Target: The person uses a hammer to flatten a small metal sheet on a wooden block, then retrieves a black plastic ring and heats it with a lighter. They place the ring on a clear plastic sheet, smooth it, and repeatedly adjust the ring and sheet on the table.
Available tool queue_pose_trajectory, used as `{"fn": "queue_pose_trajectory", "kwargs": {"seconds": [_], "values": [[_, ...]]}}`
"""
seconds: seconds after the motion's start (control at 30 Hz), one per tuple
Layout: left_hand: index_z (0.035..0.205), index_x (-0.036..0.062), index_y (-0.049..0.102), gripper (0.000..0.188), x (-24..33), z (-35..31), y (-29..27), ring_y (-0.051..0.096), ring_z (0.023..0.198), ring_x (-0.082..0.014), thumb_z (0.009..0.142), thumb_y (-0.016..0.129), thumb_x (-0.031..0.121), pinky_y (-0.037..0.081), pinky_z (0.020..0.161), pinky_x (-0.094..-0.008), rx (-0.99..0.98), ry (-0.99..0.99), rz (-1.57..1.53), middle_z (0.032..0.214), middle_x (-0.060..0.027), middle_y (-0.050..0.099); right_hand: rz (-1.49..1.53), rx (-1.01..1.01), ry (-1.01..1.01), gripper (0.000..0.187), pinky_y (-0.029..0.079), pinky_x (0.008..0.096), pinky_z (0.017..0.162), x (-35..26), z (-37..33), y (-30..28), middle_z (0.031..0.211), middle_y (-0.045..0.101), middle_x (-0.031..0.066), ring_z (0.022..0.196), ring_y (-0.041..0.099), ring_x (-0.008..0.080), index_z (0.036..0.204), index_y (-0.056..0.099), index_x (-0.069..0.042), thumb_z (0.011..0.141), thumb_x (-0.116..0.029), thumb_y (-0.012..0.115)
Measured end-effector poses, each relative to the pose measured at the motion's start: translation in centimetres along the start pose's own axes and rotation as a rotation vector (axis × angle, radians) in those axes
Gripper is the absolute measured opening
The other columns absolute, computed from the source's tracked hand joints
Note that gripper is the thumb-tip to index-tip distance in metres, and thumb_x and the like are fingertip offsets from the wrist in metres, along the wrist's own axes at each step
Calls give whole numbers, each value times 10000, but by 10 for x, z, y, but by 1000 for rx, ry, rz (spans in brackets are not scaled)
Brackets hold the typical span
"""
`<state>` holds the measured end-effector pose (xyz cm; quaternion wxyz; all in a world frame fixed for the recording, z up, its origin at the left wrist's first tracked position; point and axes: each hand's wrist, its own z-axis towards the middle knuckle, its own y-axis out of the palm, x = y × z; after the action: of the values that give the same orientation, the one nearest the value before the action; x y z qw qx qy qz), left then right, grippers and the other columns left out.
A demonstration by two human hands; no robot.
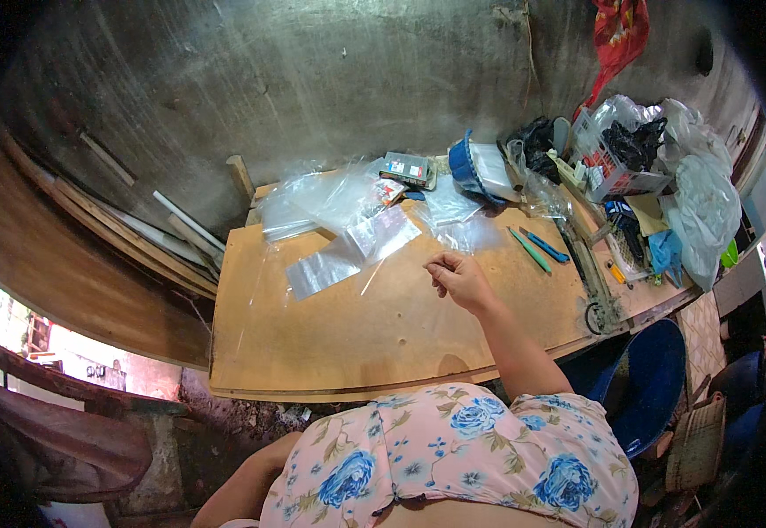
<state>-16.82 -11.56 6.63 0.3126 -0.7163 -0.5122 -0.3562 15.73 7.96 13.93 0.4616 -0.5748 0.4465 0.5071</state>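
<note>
My right hand (459, 280) hovers over the wooden table, its fingers curled and thumb pressed in. Whether anything small sits between the fingertips I cannot make out. Left of it lies a strip of clear plastic film (326, 267), joined or overlapped by another shiny piece (385, 233). A thin pale stick (372, 276) is on the wood nearby. Beyond the hand are loose clear plastic sheets (299, 204). To the right rest a slim green tool (530, 250) and a blue-handled one (545, 246). My left forearm (251, 484) hangs at the lower left; its hand is out of the picture.
The tabletop (330, 343) ends close to my body. A blue basket (464, 167) and a dark box (407, 168) stand at the back. A long metal bar (587, 264) runs along the right, beside a crate (625, 176) with bags. Below is a blue drum (656, 378).
</note>
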Motion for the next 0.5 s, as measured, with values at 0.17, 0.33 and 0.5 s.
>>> {"fn": "queue_pose_trajectory", "kwargs": {"seconds": [0.17, 0.33, 0.5], "values": [[987, 10, 594, 322, -1, 0, -1, 576, 790, -153, 758, 664, 225, 464, 719, -297, 25, -5, -10, 899, -76, 631, -31, 23, 12, 118, 437, 222, 483, -3, -1, -2, 661, 546, 8, 547, 511, 75, 883, 598, -5, 865, -113, 554], [983, 10, 594, 321, -1, 3, 0, 578, 783, -155, 758, 664, 229, 467, 713, -298, 41, -5, -19, 891, -77, 633, 37, 14, 11, 118, 436, 223, 485, -2, 0, -2, 662, 546, 10, 549, 511, 76, 877, 599, -5, 868, -114, 551], [978, 11, 594, 321, -1, 6, 2, 581, 777, -157, 759, 665, 234, 469, 707, -299, 50, -4, -23, 883, -78, 634, 38, 0, -10, 119, 431, 222, 486, 1, 3, 1, 664, 545, 10, 550, 507, 75, 879, 596, -4, 868, -113, 550]]}}
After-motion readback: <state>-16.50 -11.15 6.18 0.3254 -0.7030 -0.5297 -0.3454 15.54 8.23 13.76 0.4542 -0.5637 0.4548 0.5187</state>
